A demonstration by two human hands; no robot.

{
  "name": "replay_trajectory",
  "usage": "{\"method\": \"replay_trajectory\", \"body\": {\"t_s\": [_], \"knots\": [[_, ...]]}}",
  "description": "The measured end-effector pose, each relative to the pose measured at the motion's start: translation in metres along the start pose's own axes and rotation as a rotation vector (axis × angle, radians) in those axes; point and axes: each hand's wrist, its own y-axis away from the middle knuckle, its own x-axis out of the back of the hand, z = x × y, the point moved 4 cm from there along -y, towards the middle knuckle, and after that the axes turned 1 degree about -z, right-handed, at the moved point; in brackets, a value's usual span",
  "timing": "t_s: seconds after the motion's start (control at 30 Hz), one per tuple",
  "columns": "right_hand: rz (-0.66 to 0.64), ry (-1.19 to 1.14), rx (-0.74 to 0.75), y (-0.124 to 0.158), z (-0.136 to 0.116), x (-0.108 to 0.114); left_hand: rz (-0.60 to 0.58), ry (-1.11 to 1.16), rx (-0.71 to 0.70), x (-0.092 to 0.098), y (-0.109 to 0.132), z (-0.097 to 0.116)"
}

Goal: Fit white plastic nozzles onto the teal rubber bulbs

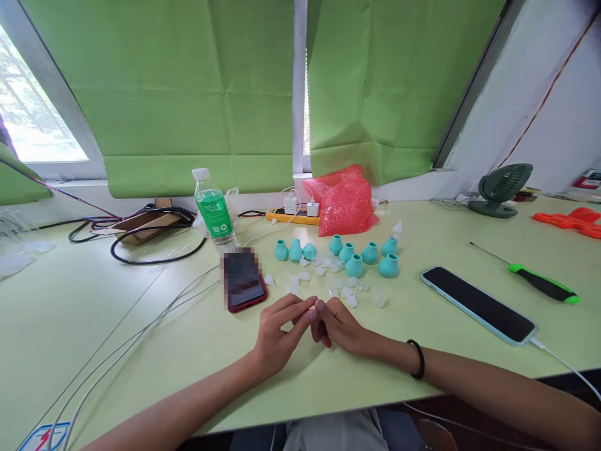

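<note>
My left hand (282, 332) and my right hand (339, 324) meet over the front of the table, fingertips pinched together. Whatever sits between the fingertips is too small and covered to make out. Just beyond them lie several whitish translucent plastic pieces (348, 294). Behind these stand several small turquoise vase-shaped pieces, among them a round pot (388, 266) at the right and a narrow-necked one (281, 250) at the left. A clear cap-like piece (380, 299) rests a little right of my right hand.
Left of centre are a phone with a red edge (244, 282) and a water bottle (215, 213). Red bubble wrap (345, 203) and a power strip (300, 217) lie at the back. At right are a charging phone (479, 304), a screwdriver (539, 282) and a fan (500, 191). Cables (154, 322) cross the left side.
</note>
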Motion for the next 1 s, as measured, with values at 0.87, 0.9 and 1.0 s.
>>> {"method": "replay_trajectory", "body": {"t_s": [0.87, 0.9, 1.0], "knots": [[0.1, 0.172, 0.071, 0.0005, -0.0075, 0.0027, -0.008, -0.045, 0.07, -0.0014, -0.0014, -0.0039], [0.102, 0.17, 0.069, 0.0004, -0.0072, 0.0025, -0.005, -0.044, 0.079, -0.0013, -0.0016, -0.0042], [0.093, 0.163, 0.062, 0.0004, -0.0057, 0.0018, -0.002, -0.035, 0.089, -0.0017, -0.0022, -0.0048]]}}
